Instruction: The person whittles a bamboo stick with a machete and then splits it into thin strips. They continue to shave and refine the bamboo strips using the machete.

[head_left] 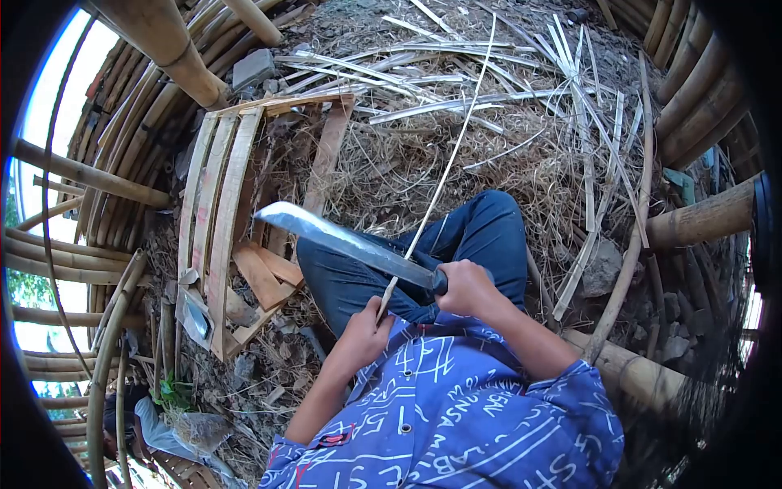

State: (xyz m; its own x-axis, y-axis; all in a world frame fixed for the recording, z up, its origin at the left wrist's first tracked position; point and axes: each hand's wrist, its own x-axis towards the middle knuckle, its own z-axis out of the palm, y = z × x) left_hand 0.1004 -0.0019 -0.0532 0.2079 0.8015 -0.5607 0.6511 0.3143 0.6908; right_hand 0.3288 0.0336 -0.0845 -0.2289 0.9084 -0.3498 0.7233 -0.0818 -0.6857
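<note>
My right hand (466, 288) is wrapped round the dark handle of a machete (350, 248), whose broad blade points to the left over my knees. Close to my waist, my left hand (363, 334) grips the near end of a long thin bamboo strip (446, 175). From there the strip runs forward and slightly right, past my lap and over the shavings. The blade crosses the strip just ahead of my left fingers. My legs in dark jeans (489, 232) are folded beneath both things.
Thin shavings (423, 163) cover the ground ahead. Beyond them lie split bamboo strips (407, 81), with more at the right. A wooden pallet frame (220, 196) stands to my left. Bamboo poles (700, 213) rise on both sides, and a rock (601, 267) lies at the right.
</note>
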